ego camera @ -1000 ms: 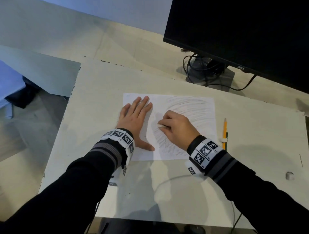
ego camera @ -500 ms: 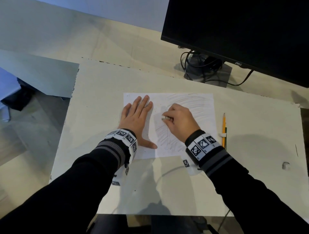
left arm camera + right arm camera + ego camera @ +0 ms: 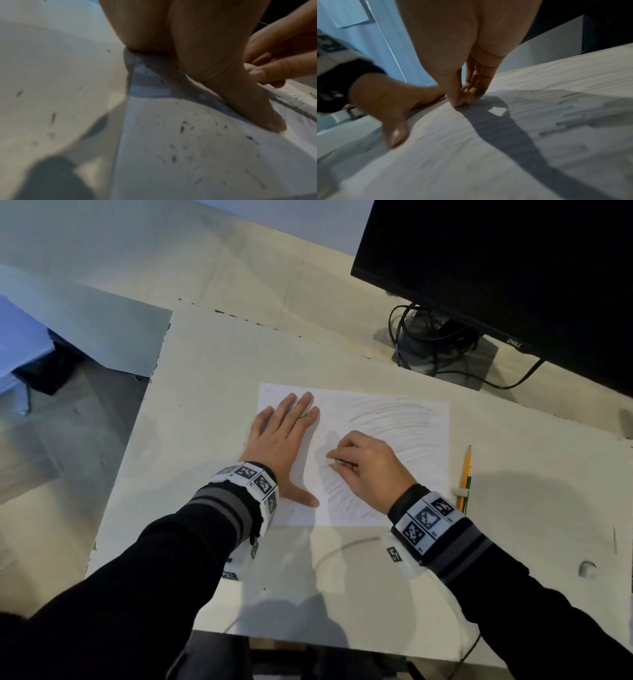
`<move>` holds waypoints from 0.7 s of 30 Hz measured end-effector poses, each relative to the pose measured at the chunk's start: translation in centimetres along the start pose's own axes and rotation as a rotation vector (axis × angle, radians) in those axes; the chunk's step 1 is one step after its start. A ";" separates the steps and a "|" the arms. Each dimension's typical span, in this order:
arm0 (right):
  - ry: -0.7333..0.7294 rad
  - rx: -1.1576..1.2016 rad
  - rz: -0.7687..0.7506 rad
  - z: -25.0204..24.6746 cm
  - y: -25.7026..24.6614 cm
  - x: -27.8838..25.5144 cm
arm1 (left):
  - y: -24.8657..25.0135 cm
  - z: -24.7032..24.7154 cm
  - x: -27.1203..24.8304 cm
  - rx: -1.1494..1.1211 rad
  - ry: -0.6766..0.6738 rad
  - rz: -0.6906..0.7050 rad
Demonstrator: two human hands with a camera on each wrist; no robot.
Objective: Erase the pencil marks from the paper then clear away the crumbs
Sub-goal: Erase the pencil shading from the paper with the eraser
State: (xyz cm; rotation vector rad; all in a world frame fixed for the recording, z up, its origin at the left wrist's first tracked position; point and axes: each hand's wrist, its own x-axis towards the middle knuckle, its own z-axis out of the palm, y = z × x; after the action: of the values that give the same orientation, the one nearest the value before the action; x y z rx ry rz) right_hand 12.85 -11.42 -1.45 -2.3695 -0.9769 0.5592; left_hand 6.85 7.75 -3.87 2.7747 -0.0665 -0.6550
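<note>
Eraser pinched against a half-cleaned sheet

The left hand (image 3: 282, 440) lay flat on the paper (image 3: 411, 419), fingers straight and close together, thumb spread toward the near edge, pinning the sheet to the white table (image 3: 205, 392). Just right of that thumb, the right hand (image 3: 368, 470) had its thumb and curled fingertips closed on a small white eraser (image 3: 331, 463), whose tip touched the paper. Pencil marks (image 3: 394, 422) arced beyond and right of those fingertips, with more strokes under the right palm. Dark crumbs (image 3: 181, 128) were strewn over the sheet around the left thumb and a few on the table. A yellow pencil (image 3: 466, 474) lay off the paper, beside the right wrist. A black monitor (image 3: 496, 268) stood well beyond both hands
</note>
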 end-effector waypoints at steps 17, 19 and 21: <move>0.060 -0.002 -0.041 0.8 -0.3 -1.3 | 0.0 0.0 -0.2 -0.017 0.020 -0.004; 0.052 -0.012 -0.008 0.4 -0.5 -0.9 | 0.0 0.1 -0.2 -0.007 0.025 0.005; 0.120 -0.037 0.042 -0.2 -0.1 0.2 | 0.0 0.1 -0.2 -0.010 0.035 0.011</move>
State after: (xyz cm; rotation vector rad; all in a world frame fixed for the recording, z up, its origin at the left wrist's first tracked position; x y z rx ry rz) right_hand 13.03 -11.27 -1.31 -2.4301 -0.8929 0.4120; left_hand 6.62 7.77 -3.89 2.7735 -0.0706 -0.6029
